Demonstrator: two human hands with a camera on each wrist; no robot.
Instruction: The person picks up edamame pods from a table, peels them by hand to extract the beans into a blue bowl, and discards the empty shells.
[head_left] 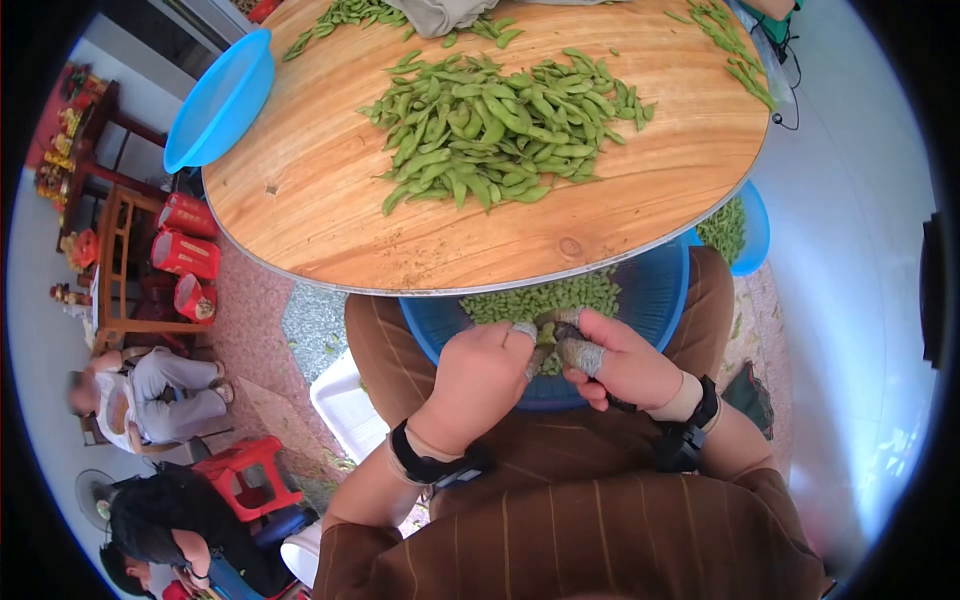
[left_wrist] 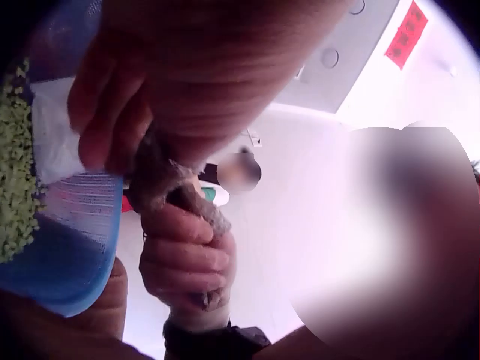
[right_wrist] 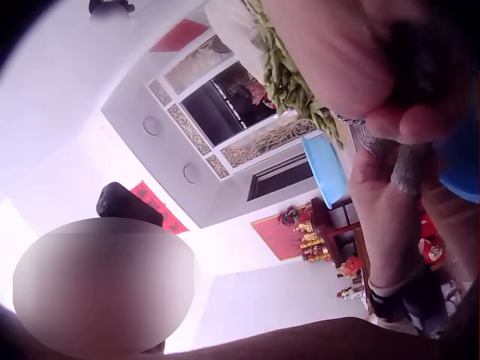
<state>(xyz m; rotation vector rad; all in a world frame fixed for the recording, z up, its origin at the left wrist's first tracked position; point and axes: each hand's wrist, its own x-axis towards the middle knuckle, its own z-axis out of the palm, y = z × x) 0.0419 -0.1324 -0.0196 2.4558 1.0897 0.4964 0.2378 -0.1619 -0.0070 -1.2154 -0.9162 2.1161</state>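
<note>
Both hands meet over a blue basin on the person's lap, which contains shelled green beans. Between the fingertips a bit of green bean pod shows, mostly covered by the fingers. The left hand pinches it from one side with bent fingers. From the other side the right hand pinches it, its remaining fingers curled in toward the palm. Grey wrapping covers some thumb and finger ends on both hands. In the left wrist view the right hand appears curled; the pod itself is hidden there.
A round wooden table stands right in front, its edge over the basin. It bears a heap of green pods and a light blue basin. Another blue basin with pods sits at right. A white container stands by the left knee.
</note>
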